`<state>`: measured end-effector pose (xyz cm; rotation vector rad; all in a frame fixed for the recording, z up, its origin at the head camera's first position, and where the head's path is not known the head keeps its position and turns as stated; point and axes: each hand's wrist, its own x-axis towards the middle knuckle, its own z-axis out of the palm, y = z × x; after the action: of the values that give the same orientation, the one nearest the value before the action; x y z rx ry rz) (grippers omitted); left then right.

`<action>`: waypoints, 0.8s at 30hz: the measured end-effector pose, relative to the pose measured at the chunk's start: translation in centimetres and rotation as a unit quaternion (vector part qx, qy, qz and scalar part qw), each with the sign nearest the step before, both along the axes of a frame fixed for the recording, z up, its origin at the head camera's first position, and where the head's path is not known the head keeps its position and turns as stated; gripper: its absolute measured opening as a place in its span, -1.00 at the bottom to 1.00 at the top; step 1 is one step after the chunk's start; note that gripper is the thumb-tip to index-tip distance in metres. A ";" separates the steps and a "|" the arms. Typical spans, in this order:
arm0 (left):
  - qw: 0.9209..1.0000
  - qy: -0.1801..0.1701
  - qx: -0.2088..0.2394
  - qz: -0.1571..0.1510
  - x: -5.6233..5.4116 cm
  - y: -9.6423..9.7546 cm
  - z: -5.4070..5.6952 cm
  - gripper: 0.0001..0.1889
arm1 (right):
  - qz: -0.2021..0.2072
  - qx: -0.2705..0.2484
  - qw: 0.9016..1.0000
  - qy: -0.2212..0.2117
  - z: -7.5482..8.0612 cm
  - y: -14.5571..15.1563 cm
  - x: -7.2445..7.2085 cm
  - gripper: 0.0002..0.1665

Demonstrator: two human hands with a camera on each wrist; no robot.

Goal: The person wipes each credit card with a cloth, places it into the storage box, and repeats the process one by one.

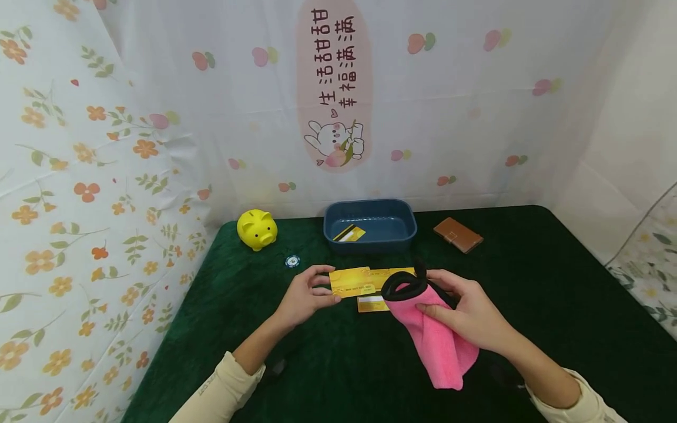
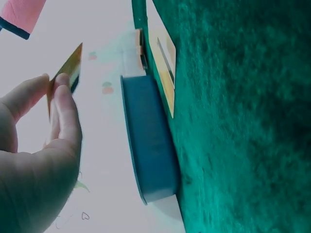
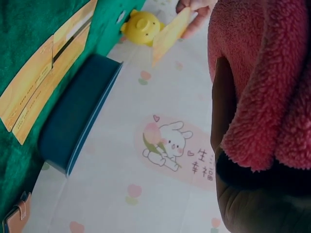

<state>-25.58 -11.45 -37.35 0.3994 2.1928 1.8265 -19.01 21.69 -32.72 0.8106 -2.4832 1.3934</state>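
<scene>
Yellow, a piggy bank point(image 1: 257, 230) sat left of the blue basin point(image 1: 370, 247). Before the basin, the left hand point(image 1: 307, 295) pinched a gold bank card point(image 1: 347, 283) between thumb and fingers and more cards point(image 1: 372, 306) lay flat; at the basin's front right, the right hand point(image 1: 472, 309) clamped its fingers on a pink towel point(image 1: 438, 352).

Cloth-screened table nook point(image 1: 322, 370) (floral drapes point(image 1: 69, 200))

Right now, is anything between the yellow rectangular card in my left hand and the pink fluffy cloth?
Nothing visible stands between the card and the cloth; other yellow cards lie lower, on the green plush tabletop.
</scene>
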 end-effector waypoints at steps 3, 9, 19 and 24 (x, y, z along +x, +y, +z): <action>1.000 0.014 0.016 -0.007 0.2 0.3 0.2 -0.36 | -0.002 -0.004 1.000 -0.005 0.0 0.0 0.0 -0.48; 0.998 0.041 0.047 -0.027 0.7 1.2 0.4 -0.36 | -0.012 0.001 1.000 -0.013 -0.2 0.0 0.0 -0.48; 0.990 0.090 0.092 -0.050 1.7 2.3 1.3 -0.39 | -0.026 0.001 1.000 -0.007 -0.4 -0.3 -0.3 -0.47; 0.987 0.100 0.106 -0.062 2.3 2.9 1.8 -0.39 | -0.031 -0.002 0.999 -0.010 -0.5 -0.3 -0.3 -0.46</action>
<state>-23.31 -8.56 -35.58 0.7771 2.0461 2.0339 -19.27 21.39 -33.27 0.7161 -2.4971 1.3902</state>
